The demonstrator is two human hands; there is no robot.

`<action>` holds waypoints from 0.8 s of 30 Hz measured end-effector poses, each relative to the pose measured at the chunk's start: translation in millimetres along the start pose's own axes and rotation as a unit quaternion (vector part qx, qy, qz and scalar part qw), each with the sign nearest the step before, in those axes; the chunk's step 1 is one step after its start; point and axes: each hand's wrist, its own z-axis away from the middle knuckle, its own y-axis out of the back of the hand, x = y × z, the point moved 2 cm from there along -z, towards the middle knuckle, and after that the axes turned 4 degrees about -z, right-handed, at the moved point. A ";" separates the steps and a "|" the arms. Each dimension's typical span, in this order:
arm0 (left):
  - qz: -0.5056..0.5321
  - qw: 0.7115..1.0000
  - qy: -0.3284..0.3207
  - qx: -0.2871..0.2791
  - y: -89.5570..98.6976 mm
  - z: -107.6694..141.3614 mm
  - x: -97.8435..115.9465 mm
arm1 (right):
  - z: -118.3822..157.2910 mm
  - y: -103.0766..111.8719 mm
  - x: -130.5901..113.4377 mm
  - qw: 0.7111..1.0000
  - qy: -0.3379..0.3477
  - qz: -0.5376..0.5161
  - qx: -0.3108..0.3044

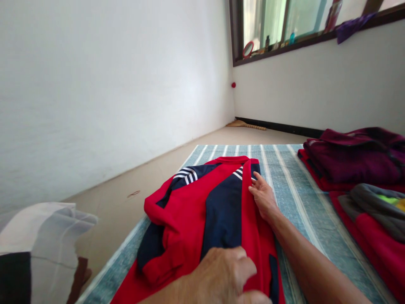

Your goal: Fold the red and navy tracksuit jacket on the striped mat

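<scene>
A red and navy jacket (223, 215) with white stripes at its shoulders lies front up, one sleeve folded across it. My right hand (264, 196) is at the jacket's upper right edge, thumb and fingers closed on the cloth near the collar. Low in the view, my left hand (221, 270) is over the lower front, its fingers curled down at the red front edge. Its fingertips are partly hidden and slightly blurred. Under the jacket spreads a blue-and-white striped mat (291, 202).
On the mat's right are a folded maroon garment (351, 156) and a red and grey one (373, 223). A whitish translucent bag (53, 236) stands at lower left. A broom (247, 124) lies by the far wall, below a window sill (284, 50) with small items.
</scene>
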 end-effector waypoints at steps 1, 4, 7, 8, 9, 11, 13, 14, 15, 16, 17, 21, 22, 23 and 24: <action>0.002 0.999 0.023 0.034 7.4 -7.1 -10.0 | -0.4 -0.4 -0.2 1.000 -0.001 -0.009 -0.003; -0.061 0.980 0.118 0.145 22.9 -30.5 -48.6 | -0.3 -1.9 -1.9 0.999 -0.010 -0.038 0.002; -0.115 0.960 0.184 0.178 20.4 -50.6 -84.9 | 1.0 -4.0 -5.6 0.999 -0.017 -0.047 0.005; -0.111 0.961 0.198 0.156 15.3 -55.7 -93.8 | 1.4 -4.4 -7.0 0.999 -0.021 -0.045 0.006; -0.101 0.962 0.218 0.131 9.2 -59.5 -100.8 | 1.8 -4.6 -8.4 0.999 -0.027 -0.042 0.011; -0.078 0.961 0.250 0.091 -2.8 -63.7 -108.6 | 2.5 -4.1 -10.7 0.998 -0.042 -0.035 0.025; -0.064 0.958 0.267 0.079 -11.3 -64.6 -110.4 | 3.4 -3.3 -12.3 0.998 -0.051 -0.029 0.033; -0.060 0.958 0.270 0.079 -13.8 -64.5 -110.2 | 3.7 -3.1 -13.1 0.998 -0.054 -0.024 0.032; -0.057 0.957 0.271 0.081 -15.4 -64.1 -110.0 | 3.6 -3.0 -13.9 0.998 -0.055 -0.016 0.029; -0.054 0.958 0.270 0.084 -16.3 -63.7 -109.9 | 2.8 -3.1 -14.9 0.998 -0.055 -0.006 0.028; -0.051 0.958 0.268 0.087 -16.7 -63.3 -109.9 | 1.0 -3.4 -16.3 0.998 -0.054 0.010 0.030; -0.040 0.958 0.266 0.103 -17.0 -62.3 -111.1 | -23.4 -8.2 -25.4 0.987 -0.052 0.140 0.064; -0.038 0.957 0.268 0.105 -17.0 -62.1 -111.2 | -33.7 -10.4 -27.8 0.982 -0.053 0.168 0.072; -0.035 0.956 0.270 0.107 -16.8 -61.9 -111.2 | -45.2 -12.8 -29.4 0.978 -0.055 0.184 0.076; -0.032 0.955 0.273 0.108 -16.5 -61.7 -111.1 | -57.1 -15.1 -30.1 0.976 -0.060 0.195 0.078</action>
